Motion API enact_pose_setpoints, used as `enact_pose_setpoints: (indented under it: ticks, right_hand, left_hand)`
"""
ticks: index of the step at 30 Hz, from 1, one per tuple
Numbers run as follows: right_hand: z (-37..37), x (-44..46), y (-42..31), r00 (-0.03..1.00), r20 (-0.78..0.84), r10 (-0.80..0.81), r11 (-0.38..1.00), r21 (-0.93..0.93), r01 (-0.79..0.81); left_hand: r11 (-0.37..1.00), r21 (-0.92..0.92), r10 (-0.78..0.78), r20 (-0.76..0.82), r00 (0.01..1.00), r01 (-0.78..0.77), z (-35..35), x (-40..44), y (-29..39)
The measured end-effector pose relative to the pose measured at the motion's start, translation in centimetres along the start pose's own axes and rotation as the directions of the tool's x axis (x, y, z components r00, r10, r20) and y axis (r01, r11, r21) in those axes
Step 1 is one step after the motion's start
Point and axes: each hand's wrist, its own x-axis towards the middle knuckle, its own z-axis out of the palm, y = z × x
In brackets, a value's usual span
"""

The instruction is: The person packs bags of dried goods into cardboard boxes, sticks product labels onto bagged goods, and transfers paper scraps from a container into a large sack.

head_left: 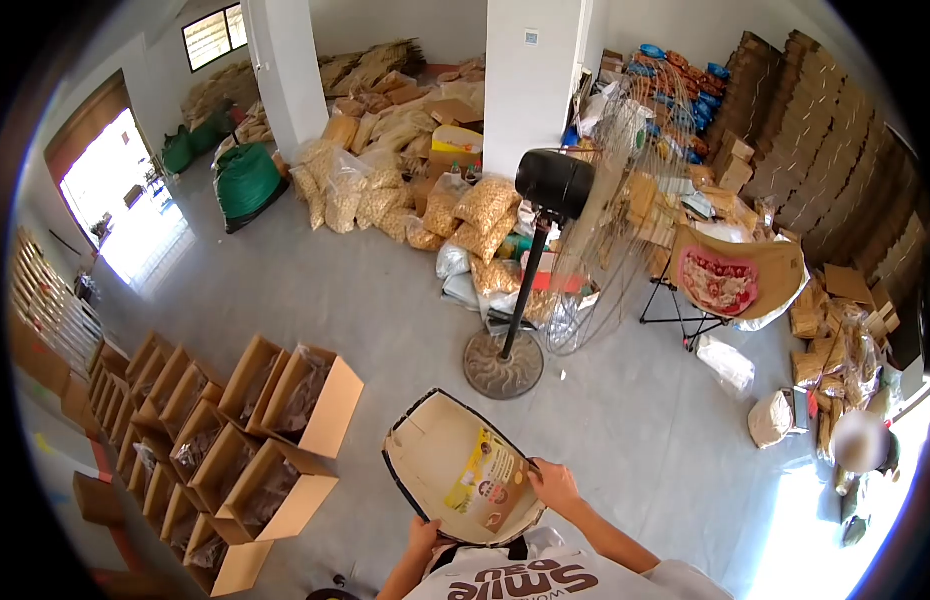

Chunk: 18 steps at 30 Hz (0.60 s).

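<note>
A shallow open cardboard box (418, 450) with a black-taped rim is held in front of my body at waist height. My left hand (422, 537) is closed on its near left edge. The right side of the box is gripped by my right hand (555, 487), its thumb at the rim. Inside the box lies a flat yellow and brown printed packet (488, 478), close to my right thumb; whether the thumb also touches it, I cannot tell. The fingers under the box are hidden.
Open cartons (305, 410) with clear liners stand in rows at the left. Ahead is a large pedestal fan (525, 290). Filled clear bags (385, 190) are heaped behind it. A folding chair (730, 270) stands at the right; another person (860, 460) is at the right edge.
</note>
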Motion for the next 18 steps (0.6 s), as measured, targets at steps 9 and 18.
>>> enact_pose_setpoints:
  ticks: [9,18]
  right_hand:
    - [-1.1,5.4,0.1,0.991,0.044,0.126,0.991,-0.043,-0.124]
    - [-0.1,14.5,-0.5,0.953,0.301,0.040,0.989,-0.145,0.005]
  left_hand:
    - [0.940,0.282,0.192,0.022,0.981,-0.190,2.4,6.4,7.1]
    - [0.913,0.302,0.323,-0.122,0.939,-0.275,1.0,8.2,8.7]
